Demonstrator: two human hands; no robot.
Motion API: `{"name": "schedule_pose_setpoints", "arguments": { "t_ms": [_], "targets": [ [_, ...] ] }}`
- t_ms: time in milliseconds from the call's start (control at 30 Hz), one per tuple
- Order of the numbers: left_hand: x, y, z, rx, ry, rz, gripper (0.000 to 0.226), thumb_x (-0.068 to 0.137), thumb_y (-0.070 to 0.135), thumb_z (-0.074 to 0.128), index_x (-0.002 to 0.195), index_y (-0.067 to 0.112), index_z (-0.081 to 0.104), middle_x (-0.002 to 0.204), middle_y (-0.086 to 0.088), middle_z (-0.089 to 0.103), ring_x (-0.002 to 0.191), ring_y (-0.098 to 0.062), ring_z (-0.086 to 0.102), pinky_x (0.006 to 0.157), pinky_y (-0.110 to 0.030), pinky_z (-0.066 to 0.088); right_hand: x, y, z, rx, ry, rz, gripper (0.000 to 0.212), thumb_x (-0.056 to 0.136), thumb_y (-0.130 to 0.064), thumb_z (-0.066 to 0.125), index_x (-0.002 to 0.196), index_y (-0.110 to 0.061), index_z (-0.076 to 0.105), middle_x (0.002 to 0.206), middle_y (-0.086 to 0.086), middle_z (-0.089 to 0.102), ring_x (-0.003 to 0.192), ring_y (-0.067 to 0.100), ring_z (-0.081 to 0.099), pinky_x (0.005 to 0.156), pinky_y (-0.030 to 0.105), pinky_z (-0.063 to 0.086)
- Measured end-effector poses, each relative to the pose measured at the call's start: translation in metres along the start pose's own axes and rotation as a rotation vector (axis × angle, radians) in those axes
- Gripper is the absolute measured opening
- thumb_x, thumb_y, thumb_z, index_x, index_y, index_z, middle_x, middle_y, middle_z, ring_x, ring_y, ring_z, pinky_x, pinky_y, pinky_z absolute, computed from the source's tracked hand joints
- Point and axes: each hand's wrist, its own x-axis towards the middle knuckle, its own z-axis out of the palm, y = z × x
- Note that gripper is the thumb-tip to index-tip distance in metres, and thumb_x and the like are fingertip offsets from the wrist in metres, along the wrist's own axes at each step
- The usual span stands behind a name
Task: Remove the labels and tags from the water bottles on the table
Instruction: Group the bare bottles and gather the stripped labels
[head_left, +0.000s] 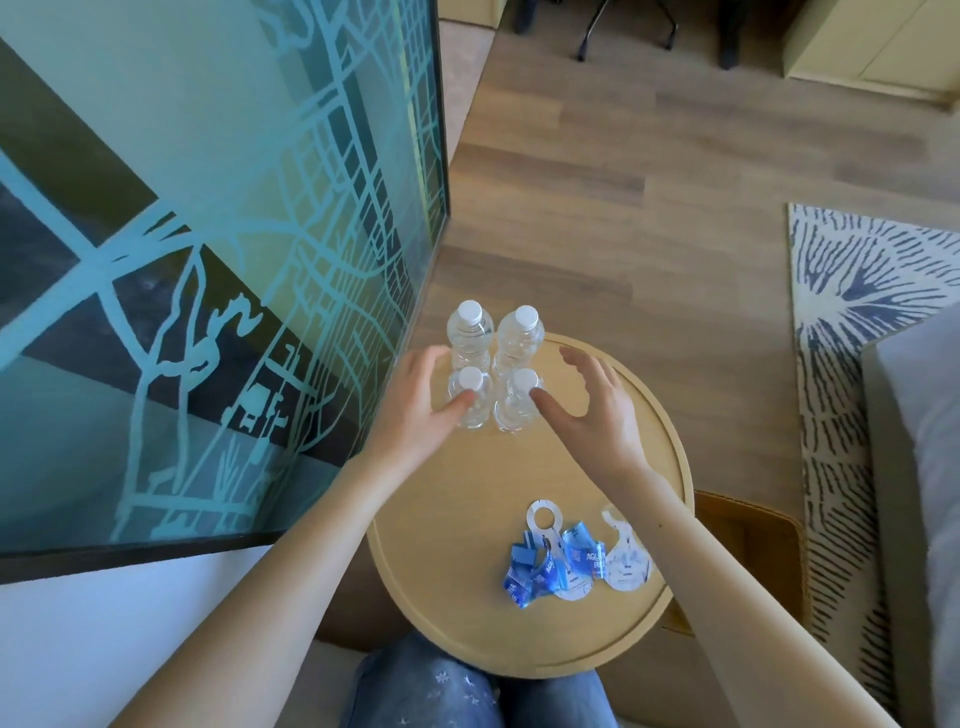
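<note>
Around bare bottles (491, 364), open-fingered hands.

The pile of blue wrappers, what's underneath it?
The blue wrappers lie partly on white paper tags, one with a ring hole, all resting on the round wooden table. Whatever lies flat beneath the pile is covered.

A round wooden table (597, 639) carries four clear bottles (470, 332) and a pile of torn labels (566, 564)

Both arms extended, left grip (423, 402) and right grip (587, 397) spread wide.
</note>
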Motion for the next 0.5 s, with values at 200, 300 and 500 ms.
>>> {"name": "schedule_pose_setpoints", "arguments": {
  "t_ms": [200,300,500],
  "targets": [
    [-0.050,0.074,-0.030,0.122,0.092,0.224,0.021,0.097,0.019,0.058,0.114,0.007,0.061,0.107,-0.002,0.064,0.098,-0.018,0.059,0.086,-0.039,0.050,-0.039,-0.052,-0.060,-0.032,0.127,-0.203,0.021,0.095,-0.019,0.068,0.113,-0.010,0.068,0.100,-0.004,0.065,0.098,0.011,0.057,0.090,0.036,0.050],
    [-0.082,0.111,-0.035,0.179,0.150,0.321,0.020,0.097,0.016,0.061,0.114,0.006,0.062,0.107,-0.005,0.065,0.100,-0.022,0.061,0.084,-0.037,0.050,-0.062,-0.070,-0.088,-0.083,0.180,-0.317,0.017,0.095,-0.013,0.068,0.111,-0.006,0.068,0.097,0.002,0.067,0.096,0.021,0.060,0.086,0.031,0.048],
    [-0.139,0.147,-0.023,0.345,0.236,0.471,0.034,0.097,0.022,0.051,0.123,0.002,0.061,0.118,-0.008,0.065,0.109,-0.025,0.061,0.093,-0.039,0.051,-0.110,-0.063,-0.123,-0.222,0.146,-0.424,0.031,0.096,-0.020,0.067,0.124,-0.007,0.065,0.113,0.004,0.068,0.108,0.024,0.059,0.090,0.030,0.047]
  ]
}}
